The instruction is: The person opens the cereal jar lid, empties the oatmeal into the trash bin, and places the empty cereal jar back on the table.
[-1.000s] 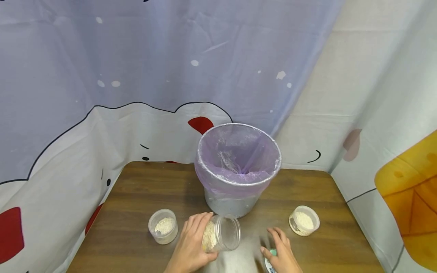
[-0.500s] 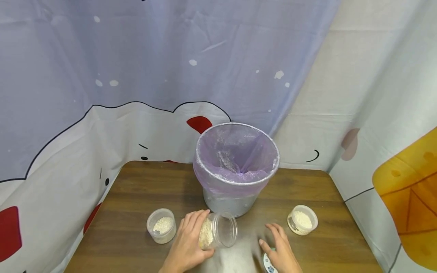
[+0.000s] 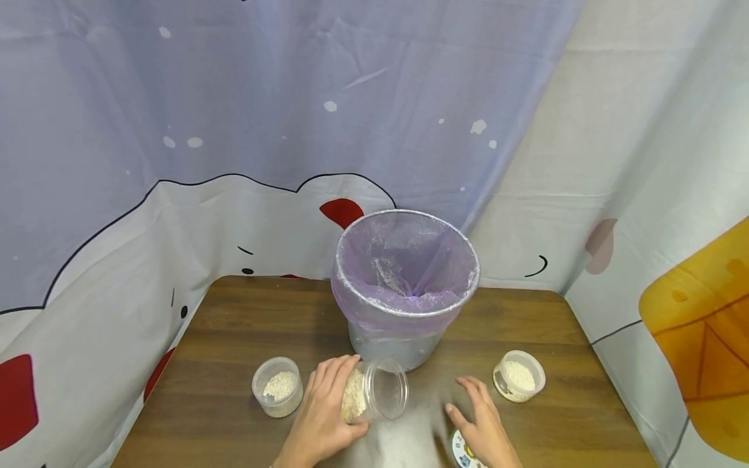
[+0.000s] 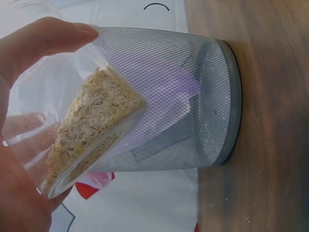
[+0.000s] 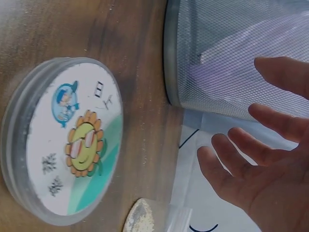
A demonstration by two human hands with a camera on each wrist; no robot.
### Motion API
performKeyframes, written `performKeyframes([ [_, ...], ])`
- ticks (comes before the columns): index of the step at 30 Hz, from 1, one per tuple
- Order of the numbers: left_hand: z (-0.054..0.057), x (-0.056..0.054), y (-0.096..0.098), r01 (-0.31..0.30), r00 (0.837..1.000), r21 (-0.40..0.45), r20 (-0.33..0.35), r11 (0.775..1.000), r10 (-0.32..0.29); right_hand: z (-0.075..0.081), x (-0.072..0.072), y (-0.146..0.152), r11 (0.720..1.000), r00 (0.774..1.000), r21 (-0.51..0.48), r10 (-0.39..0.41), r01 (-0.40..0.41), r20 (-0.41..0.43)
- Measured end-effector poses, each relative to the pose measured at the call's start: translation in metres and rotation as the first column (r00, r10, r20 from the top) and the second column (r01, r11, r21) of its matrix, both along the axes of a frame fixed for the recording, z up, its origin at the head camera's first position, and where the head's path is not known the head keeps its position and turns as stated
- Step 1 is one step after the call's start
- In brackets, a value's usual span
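Observation:
My left hand (image 3: 320, 413) grips a clear plastic jar (image 3: 391, 389) from the side. The jar lies tipped over, its open mouth facing right, just in front of the bin. Inside it, pale oat flakes (image 4: 96, 111) are heaped toward the bottom end. My right hand (image 3: 482, 422) hovers with fingers spread and holds nothing. Below and beside it on the table is a round lid (image 5: 72, 145) with a white and green sticker showing a sunflower in sunglasses. Part of this lid is hidden behind the hand in the head view.
A mesh bin (image 3: 398, 344) with a purple bag liner (image 3: 409, 302) stands at the back of the wooden table (image 3: 257, 312). One small tub of flakes (image 3: 277, 406) sits at the left, another tub (image 3: 519, 392) at the right. A printed curtain (image 3: 281, 130) hangs behind.
My right hand has shifted slightly off the lid, so more of its sticker shows. My left hand keeps the jar tipped in nearly the same place.

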State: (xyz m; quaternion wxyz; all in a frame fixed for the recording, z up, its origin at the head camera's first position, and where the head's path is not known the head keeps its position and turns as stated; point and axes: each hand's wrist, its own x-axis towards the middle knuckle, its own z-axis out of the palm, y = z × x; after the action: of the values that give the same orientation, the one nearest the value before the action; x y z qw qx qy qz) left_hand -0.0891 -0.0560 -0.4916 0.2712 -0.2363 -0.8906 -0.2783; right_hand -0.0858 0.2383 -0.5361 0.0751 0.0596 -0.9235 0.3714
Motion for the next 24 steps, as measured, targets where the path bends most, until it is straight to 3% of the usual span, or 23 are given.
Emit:
performKeyframes([
  [24, 0.009, -0.004, 0.000, 0.012, 0.999, 0.020, -0.047, 1.000, -0.012, 0.032, -0.014, 0.000, 1.000, 0.992, 0.009, -0.018, 0.019, -0.124],
])
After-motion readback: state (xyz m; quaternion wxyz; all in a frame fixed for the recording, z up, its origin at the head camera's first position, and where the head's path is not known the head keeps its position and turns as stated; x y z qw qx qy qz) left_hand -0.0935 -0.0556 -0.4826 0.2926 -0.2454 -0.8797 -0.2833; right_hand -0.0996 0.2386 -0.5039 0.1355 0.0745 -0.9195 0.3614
